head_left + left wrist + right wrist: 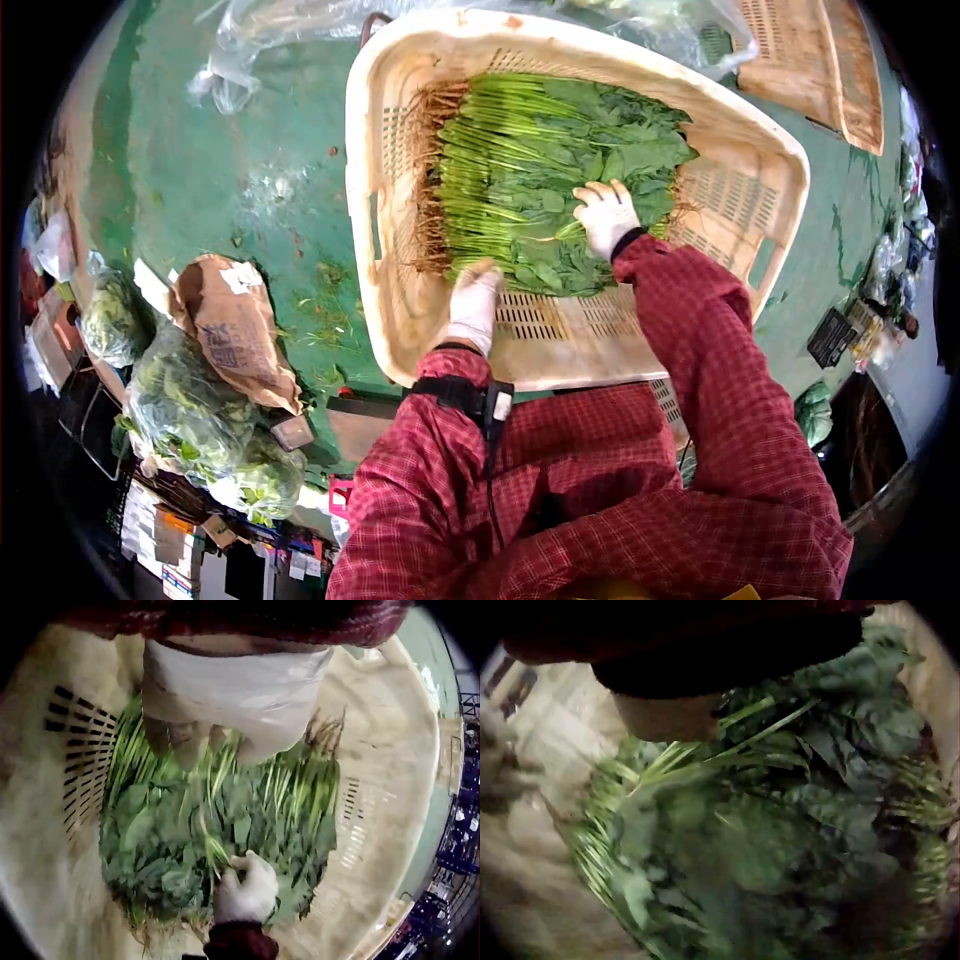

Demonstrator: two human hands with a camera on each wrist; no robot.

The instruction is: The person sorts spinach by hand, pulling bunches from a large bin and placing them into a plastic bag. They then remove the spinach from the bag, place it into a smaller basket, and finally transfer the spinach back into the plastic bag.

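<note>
Head view: gloved hands (605, 215) among leafy greens (540, 150).

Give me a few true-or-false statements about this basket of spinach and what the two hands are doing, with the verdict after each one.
1. The spinach lies in a beige slotted basket. True.
2. The left hand and the right hand are both gloved in white. True.
3. The basket stands on a wooden table. False: it stands on a green floor.
4. The right hand rests on the basket's rim, clear of the greens. False: it is on the leaves and pinches some stems.
5. The sleeves are plain blue. False: they are red check.
</note>
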